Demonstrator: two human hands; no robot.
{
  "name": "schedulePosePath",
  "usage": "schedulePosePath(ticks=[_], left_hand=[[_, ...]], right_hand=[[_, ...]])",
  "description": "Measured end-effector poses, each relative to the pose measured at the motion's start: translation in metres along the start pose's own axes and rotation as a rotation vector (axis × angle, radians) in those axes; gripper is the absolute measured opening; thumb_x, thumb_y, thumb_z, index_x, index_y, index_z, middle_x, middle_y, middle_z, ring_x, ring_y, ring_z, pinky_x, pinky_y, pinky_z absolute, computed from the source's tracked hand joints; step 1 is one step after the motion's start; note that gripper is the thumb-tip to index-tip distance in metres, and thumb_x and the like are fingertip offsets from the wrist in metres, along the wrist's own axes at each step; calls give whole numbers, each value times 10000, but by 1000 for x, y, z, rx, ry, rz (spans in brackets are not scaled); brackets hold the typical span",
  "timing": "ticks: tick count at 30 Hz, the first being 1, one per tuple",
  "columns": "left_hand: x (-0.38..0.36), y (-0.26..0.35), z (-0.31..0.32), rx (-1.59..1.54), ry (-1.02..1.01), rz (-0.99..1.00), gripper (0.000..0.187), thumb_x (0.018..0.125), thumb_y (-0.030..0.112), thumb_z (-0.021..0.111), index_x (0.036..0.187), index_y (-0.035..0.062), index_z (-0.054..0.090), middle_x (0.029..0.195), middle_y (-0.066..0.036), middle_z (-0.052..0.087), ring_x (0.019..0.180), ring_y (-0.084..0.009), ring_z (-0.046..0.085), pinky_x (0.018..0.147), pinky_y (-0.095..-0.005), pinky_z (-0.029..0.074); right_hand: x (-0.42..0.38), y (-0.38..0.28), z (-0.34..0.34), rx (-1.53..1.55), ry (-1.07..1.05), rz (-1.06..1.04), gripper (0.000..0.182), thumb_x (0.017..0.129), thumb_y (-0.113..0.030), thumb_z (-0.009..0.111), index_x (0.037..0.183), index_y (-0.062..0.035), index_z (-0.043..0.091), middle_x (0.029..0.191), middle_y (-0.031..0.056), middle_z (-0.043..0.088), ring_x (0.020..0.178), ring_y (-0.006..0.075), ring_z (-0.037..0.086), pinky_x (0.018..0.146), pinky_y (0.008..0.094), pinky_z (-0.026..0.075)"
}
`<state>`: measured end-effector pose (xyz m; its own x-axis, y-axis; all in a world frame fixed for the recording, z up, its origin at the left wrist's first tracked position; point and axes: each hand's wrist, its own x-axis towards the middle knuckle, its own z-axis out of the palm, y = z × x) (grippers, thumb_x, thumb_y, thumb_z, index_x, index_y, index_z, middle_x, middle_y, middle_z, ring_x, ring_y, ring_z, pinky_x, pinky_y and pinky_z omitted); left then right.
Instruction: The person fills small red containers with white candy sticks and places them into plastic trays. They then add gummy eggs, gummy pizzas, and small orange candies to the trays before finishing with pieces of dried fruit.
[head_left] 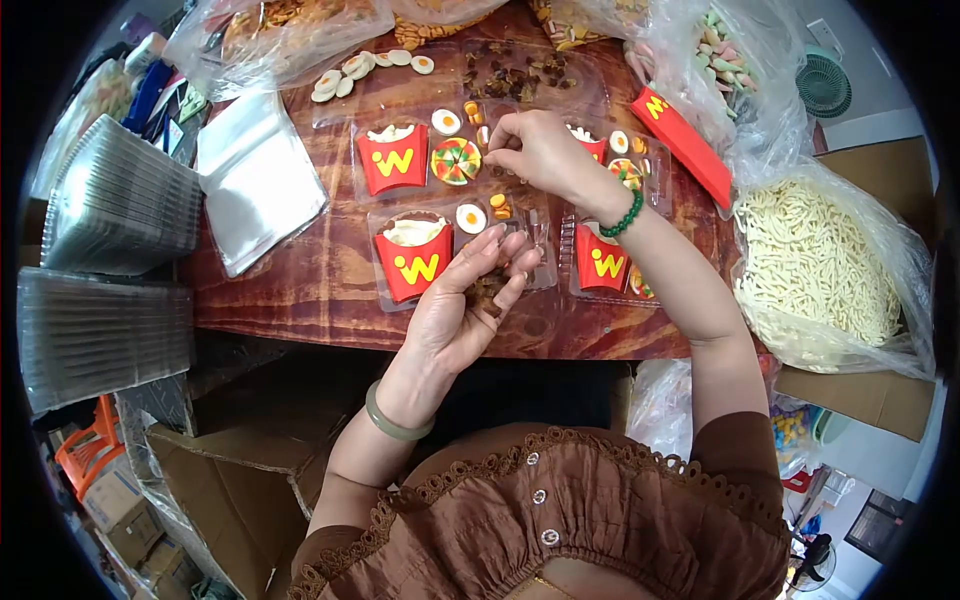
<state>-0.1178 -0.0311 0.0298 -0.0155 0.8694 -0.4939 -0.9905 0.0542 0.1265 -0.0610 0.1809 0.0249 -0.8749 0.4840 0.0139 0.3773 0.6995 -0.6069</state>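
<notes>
My left hand [462, 305] is cupped palm up over the table's front edge, with several small brown candies [487, 291] in it. My right hand [545, 160] reaches over the back clear tray, thumb and fingertips pinched together; anything between them is hidden. Beside those fingertips lies a round pizza-like candy [456, 161], with a fried-egg candy [446, 122] behind it. A red carton with a yellow W [392, 162] stands in the same tray. Nearer me, another red carton [414, 262] and egg candy [471, 218] sit in a tray partly covered by my left hand.
Stacked clear trays [120, 200] and plastic sleeves [262, 180] are at the left. Loose brown candies [515, 75] and egg candies [345, 80] lie at the back. A flat red carton [685, 148] and a bag of pale candy strips [825, 265] lie to the right.
</notes>
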Motion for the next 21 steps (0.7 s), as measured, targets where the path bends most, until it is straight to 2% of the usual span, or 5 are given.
schedulePosePath(ticks=[4, 8, 13, 17, 21], left_hand=[[1, 0, -3, -18, -4, -18, 329, 912, 92, 557, 1225, 29, 475, 1162, -124, 584, 1094, -290, 582, 861, -315, 543], [3, 0, -4, -50, -28, -23, 315, 921, 119, 552, 1213, 28, 481, 1158, -128, 582, 1097, -297, 577, 854, -319, 545], [2, 3, -2, -108, -32, -32, 295, 930, 138, 543, 1198, 29, 485, 1149, -131, 580, 1105, -303, 569, 856, -328, 545], [0, 5, -2, -104, -27, -17, 293, 932, 149, 543, 1194, 30, 484, 1145, -132, 579, 1104, -304, 568, 856, -333, 547], [1, 7, -5, -121, -22, -23, 292, 930, 150, 547, 1189, 28, 490, 1147, -134, 578, 1099, -307, 570, 851, -336, 550]], right_hand=[[-12, 3, 0, -30, 136, -82, 159, 809, -132, 665, 890, 5, 661, 831, 140, 673, 751, 232, 653, 673, 325, 501], [-20, 7, -1, 128, 80, -64, 158, 809, -130, 663, 912, -11, 656, 861, 137, 659, 777, 255, 640, 688, 333, 496], [-23, 8, 7, -180, 128, -236, 131, 812, -97, 636, 924, -30, 642, 866, 130, 596, 816, 309, 596, 712, 372, 490], [-24, 6, 7, -146, 169, -253, 124, 820, -79, 613, 931, -26, 624, 866, 137, 582, 823, 321, 591, 713, 384, 490], [-24, 14, 10, -243, 66, -274, 142, 819, -71, 605, 951, -22, 604, 888, 139, 582, 837, 318, 592, 716, 373, 492]])
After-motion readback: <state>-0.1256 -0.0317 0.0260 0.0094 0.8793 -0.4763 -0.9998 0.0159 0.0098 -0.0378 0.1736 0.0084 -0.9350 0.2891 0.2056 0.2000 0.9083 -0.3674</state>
